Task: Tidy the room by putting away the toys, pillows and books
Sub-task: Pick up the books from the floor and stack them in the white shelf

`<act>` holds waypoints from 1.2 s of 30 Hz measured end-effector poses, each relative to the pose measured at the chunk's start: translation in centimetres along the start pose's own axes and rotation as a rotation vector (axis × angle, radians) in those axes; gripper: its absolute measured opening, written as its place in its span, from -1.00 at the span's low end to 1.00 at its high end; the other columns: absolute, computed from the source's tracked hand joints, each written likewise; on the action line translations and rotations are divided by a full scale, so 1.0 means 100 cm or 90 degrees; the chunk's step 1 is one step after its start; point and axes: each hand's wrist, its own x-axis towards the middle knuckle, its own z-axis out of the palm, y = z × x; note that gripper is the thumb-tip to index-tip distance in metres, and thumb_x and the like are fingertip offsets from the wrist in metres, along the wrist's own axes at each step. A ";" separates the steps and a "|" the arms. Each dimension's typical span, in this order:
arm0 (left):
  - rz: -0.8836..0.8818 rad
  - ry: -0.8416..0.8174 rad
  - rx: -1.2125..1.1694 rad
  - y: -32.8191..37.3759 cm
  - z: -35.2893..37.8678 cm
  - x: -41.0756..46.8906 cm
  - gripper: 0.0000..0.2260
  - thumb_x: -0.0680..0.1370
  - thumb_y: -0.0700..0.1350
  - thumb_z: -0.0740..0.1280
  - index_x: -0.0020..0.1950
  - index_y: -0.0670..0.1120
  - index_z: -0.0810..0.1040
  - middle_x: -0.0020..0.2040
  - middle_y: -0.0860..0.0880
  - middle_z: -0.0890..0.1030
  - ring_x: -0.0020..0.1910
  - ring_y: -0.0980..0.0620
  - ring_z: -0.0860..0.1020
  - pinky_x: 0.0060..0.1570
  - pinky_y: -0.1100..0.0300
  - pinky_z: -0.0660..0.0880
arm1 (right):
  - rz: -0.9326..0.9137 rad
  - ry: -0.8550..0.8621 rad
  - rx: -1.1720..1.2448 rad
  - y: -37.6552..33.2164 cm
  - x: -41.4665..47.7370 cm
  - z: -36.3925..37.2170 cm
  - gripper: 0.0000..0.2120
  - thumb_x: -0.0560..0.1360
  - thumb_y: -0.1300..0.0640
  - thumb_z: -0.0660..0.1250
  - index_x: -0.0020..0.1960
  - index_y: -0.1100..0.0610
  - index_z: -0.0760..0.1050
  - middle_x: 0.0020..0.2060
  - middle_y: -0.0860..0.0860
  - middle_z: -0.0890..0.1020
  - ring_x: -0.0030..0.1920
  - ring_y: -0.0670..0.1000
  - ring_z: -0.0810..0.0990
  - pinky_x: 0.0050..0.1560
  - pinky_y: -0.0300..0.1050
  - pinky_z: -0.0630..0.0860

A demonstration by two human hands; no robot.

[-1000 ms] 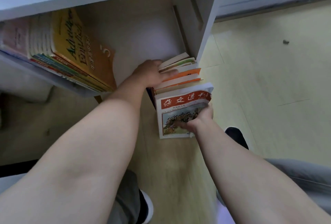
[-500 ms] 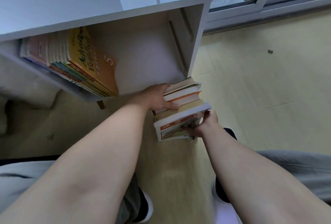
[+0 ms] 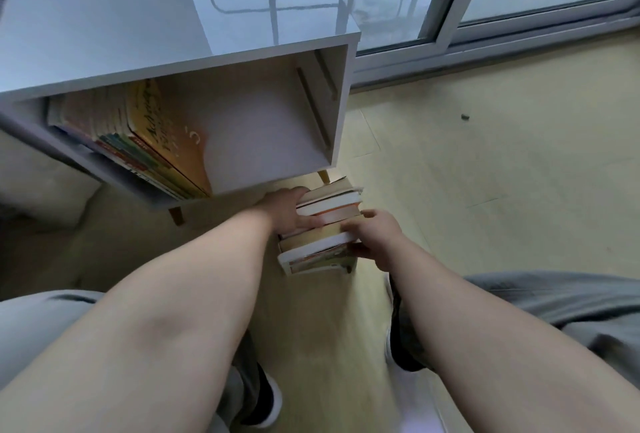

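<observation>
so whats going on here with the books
A person is tidying books away. The left hand and right hand clamp a stack of books between them, one at each end, just below and in front of the open compartment of a white bookcase. A row of books already leans in the left part of that compartment, and the right part is bare. The stack is not yet on the shelf.

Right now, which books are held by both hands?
The small stack in front of the shelf, gripped by left hand and right hand; the other books sit untouched inside the shelf.
</observation>
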 end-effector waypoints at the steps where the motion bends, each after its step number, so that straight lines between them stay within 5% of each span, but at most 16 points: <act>1: 0.002 -0.014 0.014 0.001 0.002 -0.001 0.04 0.25 0.58 0.34 0.59 0.04 0.26 0.49 -0.08 0.45 0.40 -0.14 0.46 0.38 0.00 0.42 | -0.003 -0.002 -0.001 0.000 -0.003 -0.001 -0.55 0.43 0.29 0.45 0.30 0.15 0.45 0.06 0.13 0.62 0.01 0.17 0.68 0.00 0.17 0.69; 6: -0.006 0.006 0.006 0.004 0.012 -0.008 0.07 0.23 0.59 0.31 0.59 0.03 0.24 0.50 -0.10 0.44 0.41 -0.19 0.43 0.40 -0.03 0.39 | -0.019 0.022 0.026 0.009 -0.008 -0.001 -0.48 0.43 0.31 0.40 0.36 0.12 0.40 0.08 0.12 0.59 0.03 0.19 0.67 -0.01 0.20 0.69; 12: -0.017 0.134 -0.005 0.006 0.027 -0.017 -0.27 0.47 0.40 0.34 0.52 0.05 0.31 0.42 -0.07 0.44 0.38 -0.17 0.38 0.35 -0.09 0.39 | -0.021 0.058 0.032 0.015 -0.002 0.002 -0.48 0.43 0.26 0.39 0.36 0.11 0.38 0.03 0.10 0.55 0.05 0.17 0.64 0.04 0.19 0.68; 19: -0.011 0.210 -0.023 0.011 0.030 -0.026 -0.37 0.57 0.25 0.31 0.59 0.14 0.21 0.52 -0.01 0.36 0.46 -0.14 0.31 0.41 -0.11 0.34 | -0.023 0.102 0.024 0.017 0.002 0.012 -0.42 0.37 0.10 0.37 0.37 -0.05 0.36 0.04 0.05 0.57 0.03 0.14 0.64 0.05 0.18 0.67; 25: 0.068 0.234 -0.005 0.014 0.030 -0.027 -0.66 0.62 0.07 0.30 0.39 0.13 0.41 0.36 0.03 0.46 0.31 -0.07 0.43 0.25 -0.08 0.47 | -0.043 0.109 0.004 0.019 0.000 0.013 -0.41 0.42 0.11 0.35 0.41 -0.12 0.32 0.03 0.02 0.54 0.03 0.14 0.62 0.05 0.18 0.67; 32: 0.056 0.252 0.022 0.020 0.027 -0.025 -0.71 0.64 0.05 0.26 0.36 0.06 0.47 0.34 0.03 0.49 0.29 -0.08 0.44 0.24 -0.08 0.47 | -0.051 0.127 -0.030 0.016 0.004 0.014 -0.39 0.47 0.09 0.32 0.49 -0.10 0.27 0.12 0.08 0.55 0.03 0.15 0.62 0.10 0.17 0.64; 36: 0.032 0.196 0.075 0.021 0.023 -0.028 -0.55 0.62 0.24 0.21 0.45 0.09 0.34 0.48 0.02 0.37 0.45 -0.07 0.33 0.36 -0.15 0.36 | -0.041 0.128 -0.038 0.016 0.007 0.012 -0.39 0.50 0.08 0.34 0.50 -0.05 0.23 0.11 0.09 0.54 0.01 0.13 0.61 0.05 0.13 0.65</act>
